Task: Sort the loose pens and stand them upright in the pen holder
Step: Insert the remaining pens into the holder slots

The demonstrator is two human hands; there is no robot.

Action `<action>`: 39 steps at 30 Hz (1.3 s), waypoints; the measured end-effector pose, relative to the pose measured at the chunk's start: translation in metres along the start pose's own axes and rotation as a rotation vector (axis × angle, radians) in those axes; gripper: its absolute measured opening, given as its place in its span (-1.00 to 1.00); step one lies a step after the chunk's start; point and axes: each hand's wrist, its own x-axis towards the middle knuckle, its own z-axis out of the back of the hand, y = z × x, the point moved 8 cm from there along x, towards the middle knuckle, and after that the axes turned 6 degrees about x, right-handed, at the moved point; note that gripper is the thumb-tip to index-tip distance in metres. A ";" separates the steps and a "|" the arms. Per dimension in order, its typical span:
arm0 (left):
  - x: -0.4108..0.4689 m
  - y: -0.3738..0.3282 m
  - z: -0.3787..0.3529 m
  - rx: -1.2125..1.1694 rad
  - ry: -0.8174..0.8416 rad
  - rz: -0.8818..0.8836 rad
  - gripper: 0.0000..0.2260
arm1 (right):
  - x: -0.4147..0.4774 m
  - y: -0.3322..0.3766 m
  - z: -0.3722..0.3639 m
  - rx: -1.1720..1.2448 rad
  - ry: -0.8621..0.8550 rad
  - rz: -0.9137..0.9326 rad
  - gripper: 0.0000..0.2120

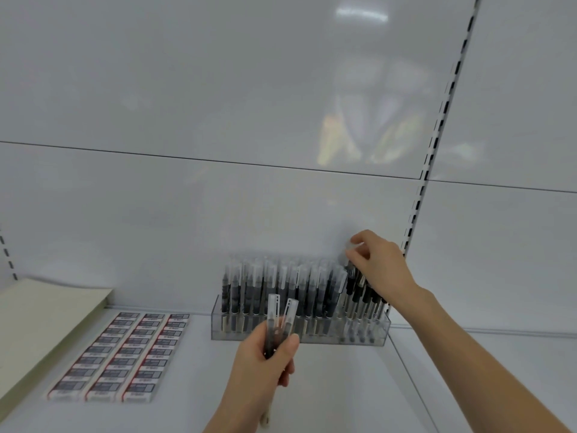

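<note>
head view: one camera, looking forward and down onto a white shelf (343, 389).
pen holder (312, 338): clear rectangular tray against the back panel, with its long side running left to right. it is packed with upright pens, clear-capped across most of it and darker-grip pens (363, 295) at the right end.
left hand (265, 360): curled round two loose pens (282, 317), caps up, near vertical and fanned slightly apart. it is held just in front of the holder's middle.
right hand (379, 267): over the holder's right end, pinching the top of the end pen (352, 275). the cap is blurred, so i cannot tell whether that pen is fully seated.
key relation: the holder lies directly beyond the left hand. the loose pens' long axes run almost parallel to the standing ones. the right hand is nearer, touching the holder's contents, while the left carries the stock.
likely step: seating or straightening the end pen, then taking one from the left hand. which section suits the clear-capped pair is a guess, probably the middle rows.
erasers (125, 354): sleeved blocks in three rows, flat on the shelf, well left of the holder.
cream pad (46, 310): far left, tilted.
</note>
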 end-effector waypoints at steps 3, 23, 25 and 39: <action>-0.001 -0.001 -0.003 -0.054 -0.001 0.014 -0.93 | 0.003 -0.006 -0.009 -0.093 0.065 0.024 -0.78; -0.006 -0.006 -0.038 -0.174 0.118 0.061 -0.92 | -0.074 0.020 -0.015 0.537 0.156 -0.109 -0.90; -0.005 -0.004 -0.032 -0.146 0.095 0.061 -0.89 | -0.067 0.011 0.004 0.570 0.047 -0.133 -0.88; -0.006 -0.001 -0.010 -0.064 0.012 0.083 -0.78 | -0.022 0.004 0.029 0.209 -0.228 0.048 -0.82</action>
